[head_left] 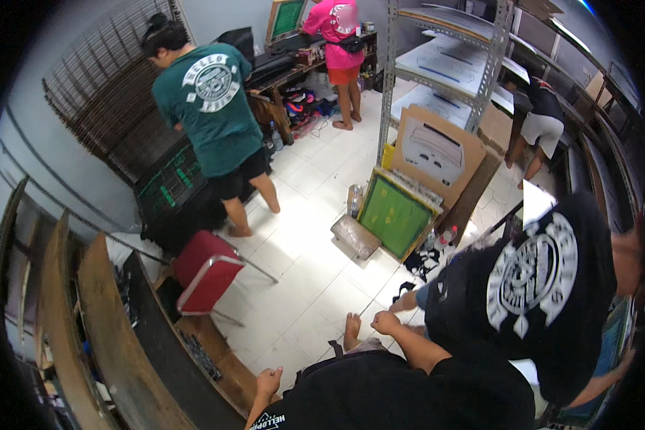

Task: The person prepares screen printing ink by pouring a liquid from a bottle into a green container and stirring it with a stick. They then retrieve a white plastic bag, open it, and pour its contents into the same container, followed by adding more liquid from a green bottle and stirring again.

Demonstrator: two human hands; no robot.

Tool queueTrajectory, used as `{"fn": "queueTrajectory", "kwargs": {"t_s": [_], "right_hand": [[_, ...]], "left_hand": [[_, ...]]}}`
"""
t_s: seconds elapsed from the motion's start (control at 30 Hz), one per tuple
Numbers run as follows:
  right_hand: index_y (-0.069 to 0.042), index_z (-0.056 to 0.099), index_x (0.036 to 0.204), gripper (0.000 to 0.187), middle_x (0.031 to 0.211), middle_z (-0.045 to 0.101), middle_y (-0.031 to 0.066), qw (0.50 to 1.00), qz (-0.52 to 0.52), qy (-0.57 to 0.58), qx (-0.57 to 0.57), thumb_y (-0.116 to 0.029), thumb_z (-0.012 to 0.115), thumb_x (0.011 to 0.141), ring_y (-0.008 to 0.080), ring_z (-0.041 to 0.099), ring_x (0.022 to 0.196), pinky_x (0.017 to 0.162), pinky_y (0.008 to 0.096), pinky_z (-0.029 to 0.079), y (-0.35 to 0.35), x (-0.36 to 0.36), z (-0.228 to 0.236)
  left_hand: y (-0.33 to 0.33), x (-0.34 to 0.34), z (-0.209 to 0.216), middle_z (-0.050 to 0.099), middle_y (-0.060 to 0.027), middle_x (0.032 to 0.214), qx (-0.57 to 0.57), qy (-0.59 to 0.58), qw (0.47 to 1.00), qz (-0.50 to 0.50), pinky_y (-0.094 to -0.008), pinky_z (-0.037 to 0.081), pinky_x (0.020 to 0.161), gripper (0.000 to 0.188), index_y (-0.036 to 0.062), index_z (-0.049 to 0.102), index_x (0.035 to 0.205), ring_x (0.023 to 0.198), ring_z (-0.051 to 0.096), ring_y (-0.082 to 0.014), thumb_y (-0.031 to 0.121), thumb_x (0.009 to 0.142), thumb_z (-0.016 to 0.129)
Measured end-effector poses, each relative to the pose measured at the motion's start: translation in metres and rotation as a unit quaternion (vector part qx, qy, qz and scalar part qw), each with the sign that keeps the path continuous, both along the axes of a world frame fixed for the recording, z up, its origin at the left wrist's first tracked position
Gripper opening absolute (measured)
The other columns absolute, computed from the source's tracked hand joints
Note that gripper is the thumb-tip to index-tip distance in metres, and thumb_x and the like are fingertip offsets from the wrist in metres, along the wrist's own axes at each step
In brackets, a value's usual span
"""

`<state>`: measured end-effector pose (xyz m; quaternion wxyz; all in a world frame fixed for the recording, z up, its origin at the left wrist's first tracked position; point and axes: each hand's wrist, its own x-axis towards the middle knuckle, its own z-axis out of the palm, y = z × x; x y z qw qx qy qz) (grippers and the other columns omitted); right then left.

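My right hand [385, 323] is curled into a loose fist in front of my body, above the white tiled floor, and no object shows in it. Lower and to the left, my left hand [269, 381] hangs beside my hip with its fingers curled in, also with nothing visible in it. It is nearest to the long worn boards [226, 365] at the left. Close on my right, a person in a black printed T-shirt [527, 283] bends away from me; my right hand is near that person's leg but apart from it.
A red chair [211, 272] stands left. Ahead, a green-meshed screen frame [394, 216] and brown cardboard [437, 154] lean against a metal rack [444, 64]. A dented metal can [355, 237] lies before them. Other people in green [211, 107], pink [333, 25] and black [541, 104] tops work farther off.
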<state>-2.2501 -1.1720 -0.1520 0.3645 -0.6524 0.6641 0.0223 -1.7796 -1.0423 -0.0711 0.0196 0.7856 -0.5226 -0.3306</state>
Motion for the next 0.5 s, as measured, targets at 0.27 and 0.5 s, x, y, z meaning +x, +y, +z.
{"fn": "queueTrajectory", "kwargs": {"t_s": [0.27,0.5], "right_hand": [[-0.002,0.077,0.087,0.045,0.098,0.073,0.0221,0.995,-0.091,-0.015,-0.047,-0.045,0.064,0.087,0.0404,0.069,0.095,0.087,0.0503,0.055,-0.241,-0.046,0.035],[0.000,0.078,0.093,0.060,0.102,0.073,0.0244,0.990,-0.092,0.102,0.027,-0.056,0.056,0.092,0.0419,0.069,0.100,0.092,0.0478,0.054,-0.368,-0.096,-0.037]], "left_hand": [[-0.195,0.032,-0.057,0.065,-0.0298,0.075,-0.008,-0.034,0.999,-0.033,-0.0561,0.048,0.072,0.070,-0.0056,0.064,0.067,0.074,0.064,-0.0474,0.054,0.101,0.050],[-0.456,0.016,-0.074,0.064,-0.0255,0.071,-0.046,0.074,0.996,-0.028,-0.0542,0.048,0.075,0.080,-0.0047,0.064,0.069,0.070,0.062,-0.0426,0.061,0.105,0.035]]}}
